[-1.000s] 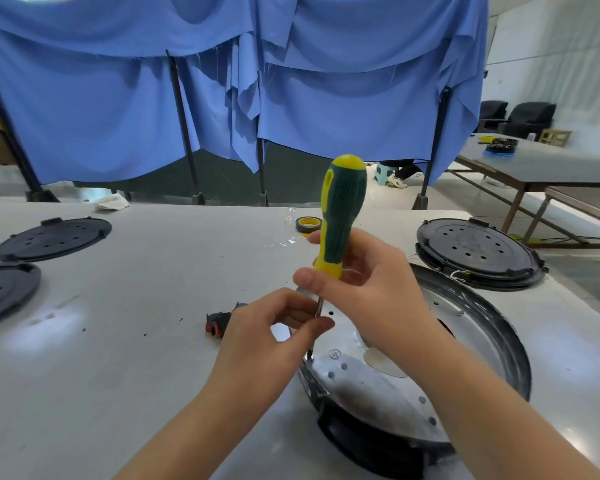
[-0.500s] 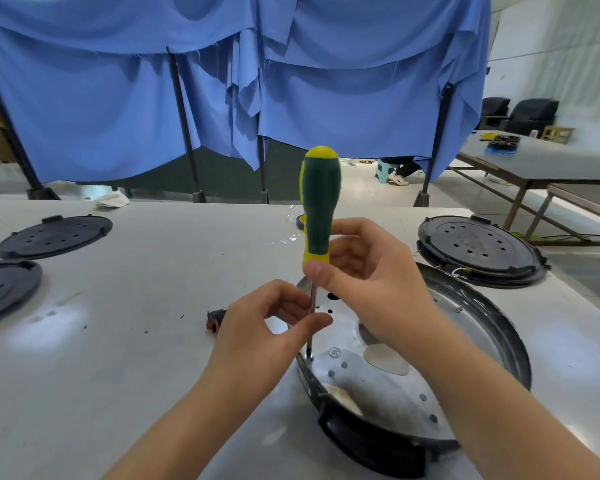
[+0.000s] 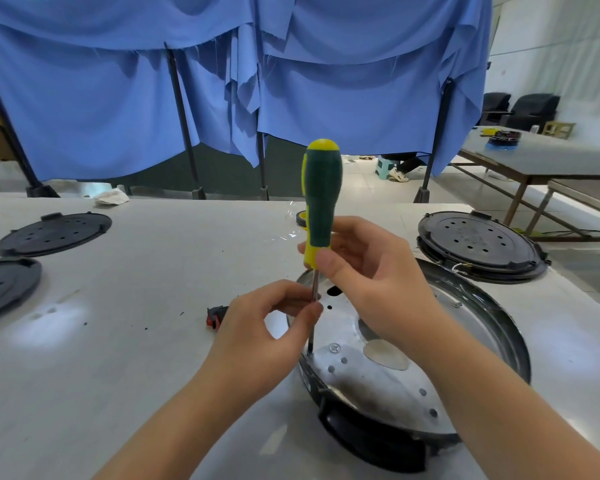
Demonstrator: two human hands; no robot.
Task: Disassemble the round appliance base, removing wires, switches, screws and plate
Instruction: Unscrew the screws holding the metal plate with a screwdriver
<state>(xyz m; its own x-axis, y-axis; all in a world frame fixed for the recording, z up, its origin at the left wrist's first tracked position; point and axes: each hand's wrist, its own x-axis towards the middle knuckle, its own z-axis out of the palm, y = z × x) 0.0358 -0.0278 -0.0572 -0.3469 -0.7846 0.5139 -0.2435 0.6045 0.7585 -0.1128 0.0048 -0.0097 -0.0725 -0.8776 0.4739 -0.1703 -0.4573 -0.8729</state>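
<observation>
Blue drapes (image 3: pixel 343 98) are hanging on black poles (image 3: pixel 184 126) beyond my white table (image 3: pixel 118 341). A crumpled rag (image 3: pixel 111 197) is lying at its far edge, and black armchairs (image 3: pixel 530 110) are standing far right behind another table (image 3: pixel 541 161).

A white worktop (image 3: pixel 153 341) carries two black perforated discs (image 3: pixel 54 233) (image 3: pixel 4 285) at its left edge, a crumpled rag (image 3: pixel 111 197) and tape roll (image 3: pixel 300 218) toward the far edge — a small red-and-black switch (image 3: pixel 216 317) mid-surface — and, on the right, the round appliance base (image 3: pixel 465 341) with another black base (image 3: pixel 478 245) behind it.
</observation>
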